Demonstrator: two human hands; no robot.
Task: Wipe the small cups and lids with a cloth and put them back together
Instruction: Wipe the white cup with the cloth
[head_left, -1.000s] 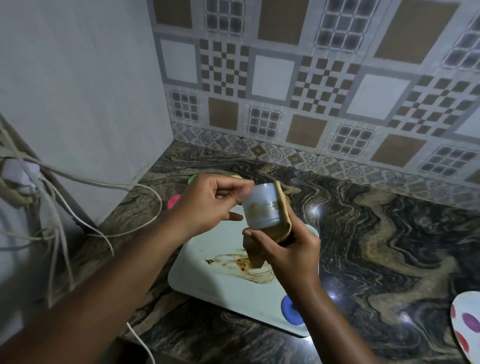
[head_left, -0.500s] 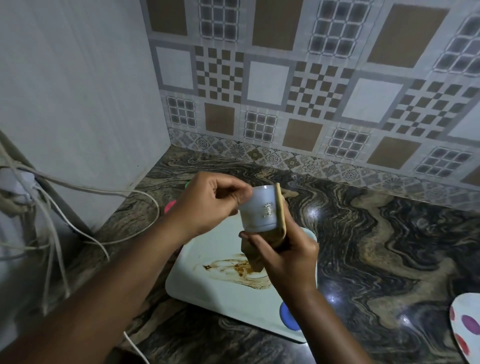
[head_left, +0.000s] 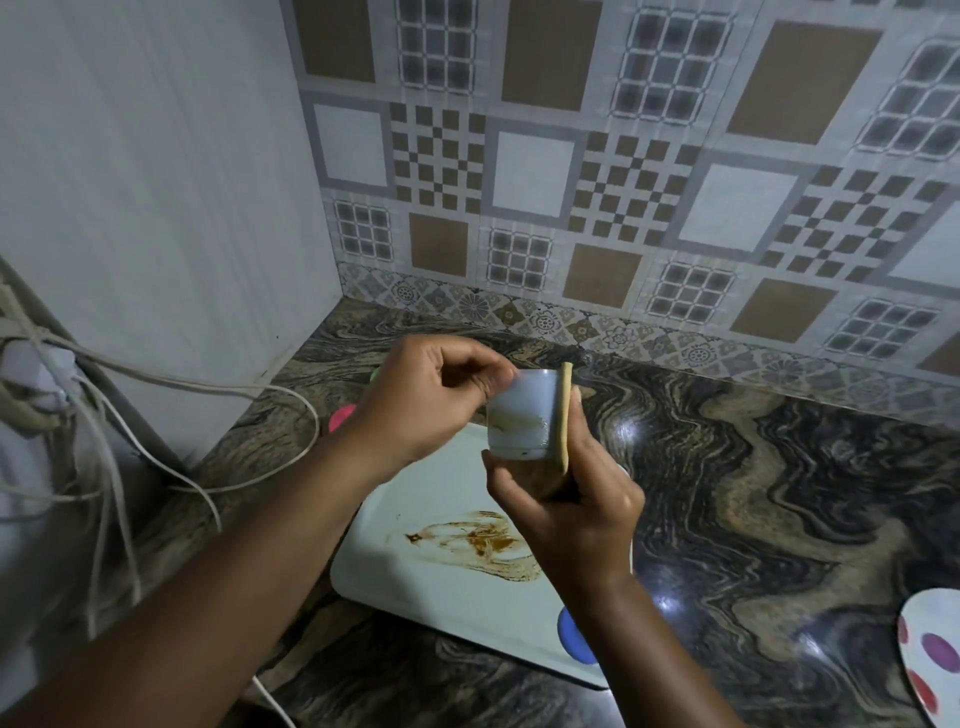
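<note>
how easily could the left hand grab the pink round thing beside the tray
Probably not right now: the left hand grips the cup while the right hand presses the cloth to it. The pink round thing lies uncovered near the left wrist, so likely yes once the cup is freed.

The small cup (head_left: 519, 422) looks like smooth, milky plastic with a faint sheen, and its side is smeared brown. The cloth (head_left: 564, 415) against it is tan, thick and matt. The tabletop (head_left: 753, 493) is polished veined stone, glossy with bright glints, and the white tray (head_left: 447, 488) on it looks like smooth plastic, stained brown.
</note>
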